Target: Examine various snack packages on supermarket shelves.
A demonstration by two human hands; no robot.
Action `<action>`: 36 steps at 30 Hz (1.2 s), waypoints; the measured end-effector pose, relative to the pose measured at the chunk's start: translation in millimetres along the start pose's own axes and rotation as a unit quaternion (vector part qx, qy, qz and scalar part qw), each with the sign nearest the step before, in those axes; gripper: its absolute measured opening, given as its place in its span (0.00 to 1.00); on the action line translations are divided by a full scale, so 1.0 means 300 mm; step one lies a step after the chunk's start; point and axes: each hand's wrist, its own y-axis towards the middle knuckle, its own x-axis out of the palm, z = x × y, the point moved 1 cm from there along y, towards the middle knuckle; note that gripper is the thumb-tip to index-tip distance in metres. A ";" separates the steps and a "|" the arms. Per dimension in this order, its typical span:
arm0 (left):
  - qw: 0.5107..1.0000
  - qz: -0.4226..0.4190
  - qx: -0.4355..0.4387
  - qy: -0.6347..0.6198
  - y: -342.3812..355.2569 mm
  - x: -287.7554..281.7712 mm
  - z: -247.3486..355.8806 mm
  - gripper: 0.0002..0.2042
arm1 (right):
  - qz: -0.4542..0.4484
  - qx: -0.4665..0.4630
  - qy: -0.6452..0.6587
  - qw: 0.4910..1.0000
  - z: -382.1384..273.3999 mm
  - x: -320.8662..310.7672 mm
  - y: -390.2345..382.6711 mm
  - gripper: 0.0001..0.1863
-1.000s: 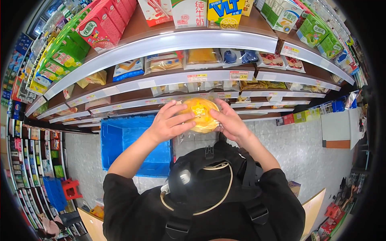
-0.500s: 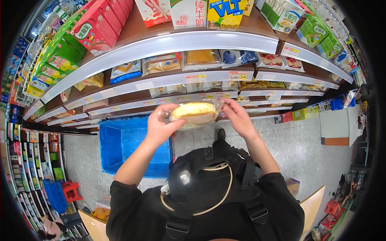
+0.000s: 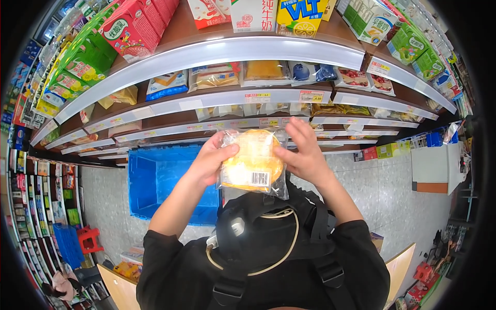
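Note:
A round, golden bread in a clear plastic bag [image 3: 250, 161] is in front of my chest, its flat side facing up toward me. The back of the bag shows a barcode label near its lower edge. My left hand [image 3: 208, 161] is closed on the bag's left edge, thumb on top and fingers underneath. At the right edge, my right hand [image 3: 306, 155] has its fingers stretched out and apart. Its thumb reaches the face of the bag, while the other fingers point away from it.
A blue plastic crate [image 3: 155, 181] stands on the floor at my left, before the shelf unit [image 3: 217, 54]. Drink cartons [image 3: 135, 31] line the top shelf; bagged breads [image 3: 266, 72] lie below. A white box-like stand [image 3: 436, 165] is at the right, a red stool [image 3: 89, 239] behind left.
The bagged bread has turned from edge-on to flat, its labelled side now toward me, and come slightly closer. My right hand's fingers have spread from their pinch on the bag's edge.

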 end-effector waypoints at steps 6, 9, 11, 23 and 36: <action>0.993 -0.032 -0.091 -0.071 -0.005 -0.011 -0.057 0.24 | -0.110 -0.009 0.040 0.993 -0.008 -0.008 0.030 0.25; 0.989 0.021 -0.137 -0.061 0.004 -0.060 -0.090 0.24 | -0.115 0.029 0.104 0.987 0.014 0.019 0.002 0.23; 0.978 0.014 -0.171 -0.122 0.008 -0.088 -0.118 0.27 | -0.111 0.049 0.128 0.984 0.019 0.043 -0.013 0.22; 0.976 0.057 0.019 0.211 -0.045 -0.316 -0.270 0.25 | -0.047 0.410 0.473 0.779 0.030 0.207 -0.163 0.22; 0.988 0.129 -0.064 0.051 -0.089 -0.393 -0.477 0.15 | -0.167 0.587 0.455 0.649 0.004 0.490 -0.325 0.26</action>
